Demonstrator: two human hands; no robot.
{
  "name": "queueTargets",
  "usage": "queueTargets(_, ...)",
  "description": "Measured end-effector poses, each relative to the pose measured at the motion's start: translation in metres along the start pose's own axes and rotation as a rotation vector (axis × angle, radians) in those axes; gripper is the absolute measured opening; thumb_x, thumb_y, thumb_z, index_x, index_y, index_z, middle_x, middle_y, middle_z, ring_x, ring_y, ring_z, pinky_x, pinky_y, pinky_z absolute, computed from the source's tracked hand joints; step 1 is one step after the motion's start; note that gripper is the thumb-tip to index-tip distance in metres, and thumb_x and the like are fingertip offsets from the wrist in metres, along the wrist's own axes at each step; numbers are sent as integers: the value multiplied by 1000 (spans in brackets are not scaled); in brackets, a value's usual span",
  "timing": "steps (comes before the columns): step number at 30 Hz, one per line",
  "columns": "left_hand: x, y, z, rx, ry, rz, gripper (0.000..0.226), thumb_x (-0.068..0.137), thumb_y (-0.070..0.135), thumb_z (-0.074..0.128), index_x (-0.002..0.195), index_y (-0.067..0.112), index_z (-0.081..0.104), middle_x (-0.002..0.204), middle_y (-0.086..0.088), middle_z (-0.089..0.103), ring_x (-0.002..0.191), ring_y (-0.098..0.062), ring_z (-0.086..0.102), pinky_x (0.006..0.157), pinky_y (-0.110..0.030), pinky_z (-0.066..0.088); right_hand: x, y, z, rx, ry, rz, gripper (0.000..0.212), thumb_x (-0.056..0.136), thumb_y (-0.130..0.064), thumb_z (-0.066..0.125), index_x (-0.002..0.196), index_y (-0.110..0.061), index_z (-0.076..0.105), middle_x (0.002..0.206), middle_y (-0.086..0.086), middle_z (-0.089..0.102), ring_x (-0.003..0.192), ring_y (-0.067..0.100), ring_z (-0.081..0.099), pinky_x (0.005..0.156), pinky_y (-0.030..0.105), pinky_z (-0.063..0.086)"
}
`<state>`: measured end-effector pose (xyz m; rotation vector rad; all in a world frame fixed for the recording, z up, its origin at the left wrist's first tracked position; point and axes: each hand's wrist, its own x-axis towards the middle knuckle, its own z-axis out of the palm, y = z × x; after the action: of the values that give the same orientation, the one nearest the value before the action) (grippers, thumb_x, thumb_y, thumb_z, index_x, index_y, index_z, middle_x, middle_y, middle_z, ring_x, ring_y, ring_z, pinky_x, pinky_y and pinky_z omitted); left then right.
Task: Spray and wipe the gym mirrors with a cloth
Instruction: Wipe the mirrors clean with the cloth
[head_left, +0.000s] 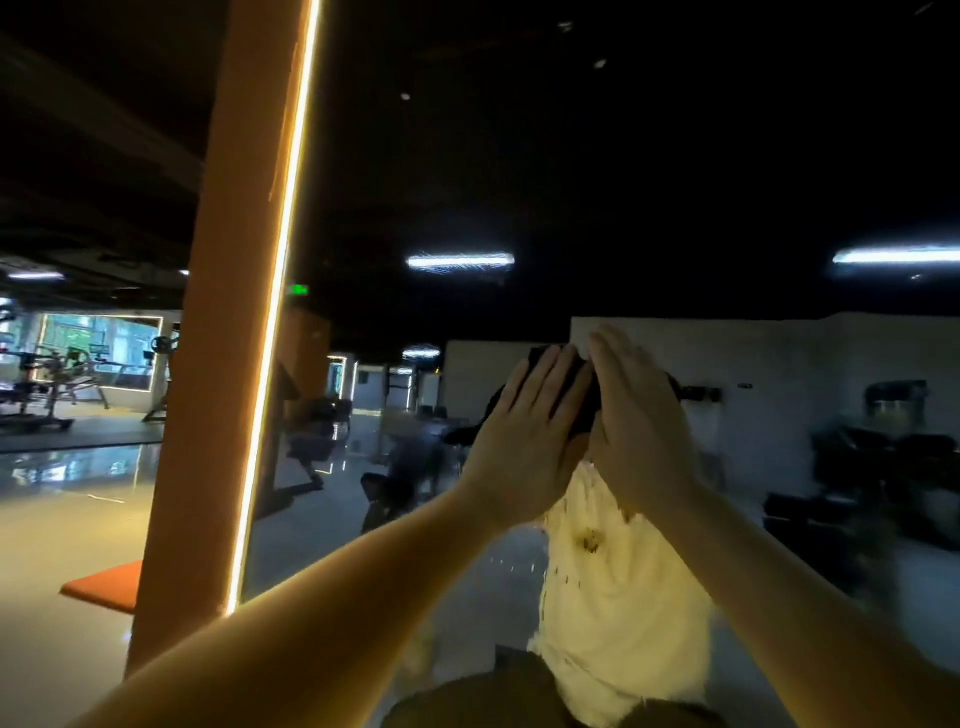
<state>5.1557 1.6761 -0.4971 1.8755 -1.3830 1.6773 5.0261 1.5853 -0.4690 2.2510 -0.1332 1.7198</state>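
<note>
Left hand (524, 436) and right hand (640, 431) side by side, flat, fingers straight, on dark cloth (577, 397) against mirror (519, 156).

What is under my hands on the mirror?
A dark cloth, pressed against the mirror by the flat left hand and right hand. Only a strip between them shows; the rest is covered.

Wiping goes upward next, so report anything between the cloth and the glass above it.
Nothing visible does. The left hand and right hand press the dark cloth flat on the mirror; the orange pillar stands off to the left.
</note>
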Motion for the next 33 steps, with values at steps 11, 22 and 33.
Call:
queueTargets(11, -136, -123, -10, -102, -146, -560, 78, 105, 61, 12, 168, 16, -3, 176, -9, -2, 162, -23, -3, 132, -44, -1, -38, -50, 40, -188, -183, -103, 75, 93, -32, 53, 159, -4, 31, 167, 17, 27, 156, 33, 22, 128, 48, 6)
queueTargets(22, -99, -64, 12, -155, 47, -330, 70, 111, 47, 25, 166, 13, 0, 175, -16, 4, 163, -30, 0, 132, -46, 0, -43, -53, 61, -223, -22, -71, 62, 98, -27, 43, 153, -1, 42, 165, 20, 31, 155, 34, 24, 126, 55, 18)
queueTargets(33, -111, -114, 22, -176, 179, -233, 67, 110, 41, 34, 165, 5, 20, 172, -20, 16, 162, -32, 11, 132, -47, 7, -46, -53, 75, -235, 77, -49, 62, 96, -22, 46, 154, 1, 38, 163, 21, 34, 153, 36, 28, 125, 58, 20)
